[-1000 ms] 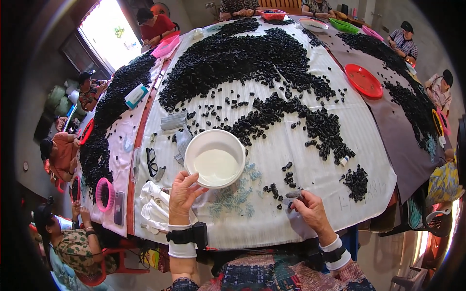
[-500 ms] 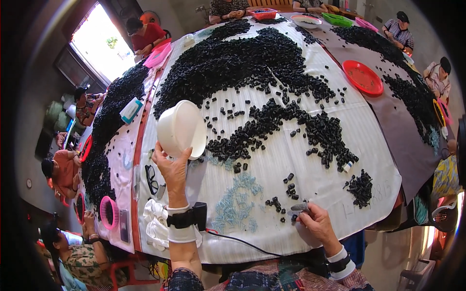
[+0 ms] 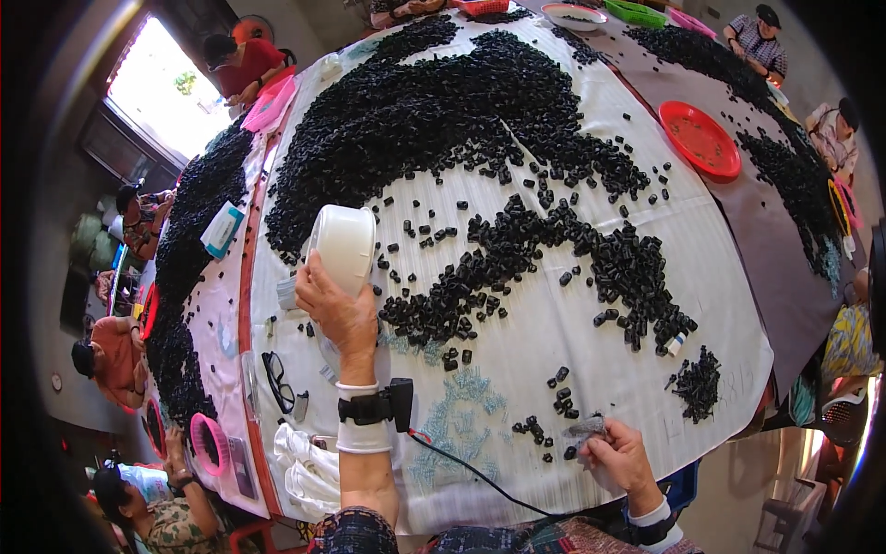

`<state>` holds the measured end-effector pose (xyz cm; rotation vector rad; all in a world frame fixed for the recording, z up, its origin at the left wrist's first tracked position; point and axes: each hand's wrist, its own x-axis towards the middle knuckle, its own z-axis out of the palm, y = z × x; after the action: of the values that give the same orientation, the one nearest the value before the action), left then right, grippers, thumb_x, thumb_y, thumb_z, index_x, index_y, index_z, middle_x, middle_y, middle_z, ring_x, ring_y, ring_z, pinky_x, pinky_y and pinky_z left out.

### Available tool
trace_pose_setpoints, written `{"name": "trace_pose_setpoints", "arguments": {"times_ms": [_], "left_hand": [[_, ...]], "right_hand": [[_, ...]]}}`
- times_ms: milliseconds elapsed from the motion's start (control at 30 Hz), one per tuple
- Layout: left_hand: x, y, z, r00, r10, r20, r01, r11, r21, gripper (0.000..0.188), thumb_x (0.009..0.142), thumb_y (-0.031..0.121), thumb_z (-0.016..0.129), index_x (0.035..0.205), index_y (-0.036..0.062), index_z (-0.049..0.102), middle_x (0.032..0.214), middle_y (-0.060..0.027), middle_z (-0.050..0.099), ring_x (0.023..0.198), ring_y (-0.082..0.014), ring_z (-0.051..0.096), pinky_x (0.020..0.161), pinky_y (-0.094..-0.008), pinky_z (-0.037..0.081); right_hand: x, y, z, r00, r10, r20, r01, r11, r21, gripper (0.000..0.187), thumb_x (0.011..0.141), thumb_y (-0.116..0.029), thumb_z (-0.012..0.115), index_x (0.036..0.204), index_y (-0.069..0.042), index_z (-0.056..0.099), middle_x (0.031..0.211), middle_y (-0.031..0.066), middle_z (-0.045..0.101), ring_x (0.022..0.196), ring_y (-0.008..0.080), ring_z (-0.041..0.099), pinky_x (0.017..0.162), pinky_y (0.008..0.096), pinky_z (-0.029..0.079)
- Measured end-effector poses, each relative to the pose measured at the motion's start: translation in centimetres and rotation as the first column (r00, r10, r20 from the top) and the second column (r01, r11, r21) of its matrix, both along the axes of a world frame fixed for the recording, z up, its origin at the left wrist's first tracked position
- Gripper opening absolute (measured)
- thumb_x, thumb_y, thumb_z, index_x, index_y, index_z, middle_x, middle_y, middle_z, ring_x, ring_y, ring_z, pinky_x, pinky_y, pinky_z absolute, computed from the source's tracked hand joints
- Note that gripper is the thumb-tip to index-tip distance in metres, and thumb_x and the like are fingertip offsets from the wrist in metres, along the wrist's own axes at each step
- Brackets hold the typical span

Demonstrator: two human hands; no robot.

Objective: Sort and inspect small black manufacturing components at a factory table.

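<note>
My left hand (image 3: 340,309) grips a round white plastic tub (image 3: 347,242), tilted on its side over the cloth, its inside hidden from me. Beyond it spreads a large heap of small black cylindrical pieces (image 3: 415,120), and a looser band of black pieces (image 3: 498,254) lies to the tub's right. My right hand (image 3: 622,454), low on the right, is closed round a small grey object (image 3: 585,427) whose kind I cannot make out. Beside that hand are a few loose black pieces (image 3: 564,403). Thin pale-blue pins (image 3: 461,415) lie scattered between my hands.
Eyeglasses (image 3: 279,380) and a crumpled white cloth (image 3: 306,469) lie left of my forearm. A black cable (image 3: 480,473) runs from my left wristband. A small heap of thin black pieces (image 3: 694,383) sits at right, a red tray (image 3: 700,140) farther off. Several people work around the table.
My left hand has rolled the tub so its open inside no longer shows, and moved slightly nearer me. The right hand keeps its grip on the grey object. The whole view has shifted a little.
</note>
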<state>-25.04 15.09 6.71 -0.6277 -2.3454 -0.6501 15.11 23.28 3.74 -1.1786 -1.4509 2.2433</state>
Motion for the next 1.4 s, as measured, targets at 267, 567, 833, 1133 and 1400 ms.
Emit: {"name": "trace_pose_setpoints", "arguments": {"times_ms": [267, 567, 833, 1133, 1400], "left_hand": [[1.5, 1.1, -0.8, 0.999, -0.048, 0.006, 0.048, 0.983, -0.176, 0.081, 0.057, 0.003, 0.068, 0.131, 0.0137, 0.039, 0.123, -0.0128, 0.038, 0.114, -0.0357, 0.036, 0.097, -0.0470, 0.034], [10.0, 0.1, 0.3, 0.974, -0.212, 0.079, 0.223, 0.955, -0.196, 0.076, 0.053, 0.009, 0.064, 0.125, 0.0080, 0.041, 0.117, -0.0142, 0.040, 0.109, -0.0360, 0.035, 0.098, -0.0453, 0.030], [17.7, -0.6, 0.4, 0.938, -0.335, 0.087, 0.345, 0.927, -0.146, 0.074, 0.055, 0.009, 0.064, 0.125, 0.0099, 0.041, 0.115, -0.0144, 0.039, 0.108, -0.0359, 0.034, 0.096, -0.0457, 0.033], [19.1, -1.6, 2.7, 0.915, -0.403, 0.038, 0.404, 0.907, -0.116, 0.074, 0.057, 0.003, 0.063, 0.128, 0.0083, 0.041, 0.119, -0.0154, 0.038, 0.113, -0.0363, 0.034, 0.099, -0.0468, 0.030], [9.6, -2.4, -0.2, 0.993, -0.089, -0.079, 0.074, 0.983, -0.170, 0.082, 0.054, 0.001, 0.066, 0.130, 0.0168, 0.040, 0.124, -0.0100, 0.039, 0.115, -0.0332, 0.035, 0.094, -0.0465, 0.033]], "right_hand": [[0.6, 0.5, -0.5, 0.998, -0.026, -0.054, 0.019, 0.992, -0.128, 0.016, 0.089, -0.003, 0.054, 0.103, 0.003, 0.057, 0.078, 0.0064, 0.064, 0.062, 0.0079, 0.055, 0.058, 0.0226, 0.046], [1.2, 0.5, -0.6, 0.984, 0.042, -0.173, -0.056, 0.995, -0.081, 0.016, 0.091, -0.004, 0.053, 0.105, 0.001, 0.057, 0.079, 0.0039, 0.061, 0.065, 0.0074, 0.053, 0.060, 0.0219, 0.045], [1.8, -0.1, -1.3, 0.937, 0.033, -0.348, -0.055, 0.997, -0.053, 0.019, 0.091, -0.005, 0.054, 0.109, 0.001, 0.059, 0.079, 0.0009, 0.060, 0.064, 0.0047, 0.049, 0.058, 0.0195, 0.042], [2.0, -0.2, -0.7, 0.952, 0.100, -0.288, -0.070, 0.991, 0.113, 0.019, 0.091, -0.006, 0.053, 0.108, -0.001, 0.060, 0.079, -0.0008, 0.060, 0.066, 0.0038, 0.051, 0.058, 0.0182, 0.041], [1.7, 0.0, -1.0, 0.966, 0.058, -0.253, -0.046, 0.998, 0.052, 0.019, 0.090, -0.005, 0.054, 0.107, 0.002, 0.059, 0.079, 0.0015, 0.061, 0.066, 0.0060, 0.052, 0.060, 0.0205, 0.044]]}}
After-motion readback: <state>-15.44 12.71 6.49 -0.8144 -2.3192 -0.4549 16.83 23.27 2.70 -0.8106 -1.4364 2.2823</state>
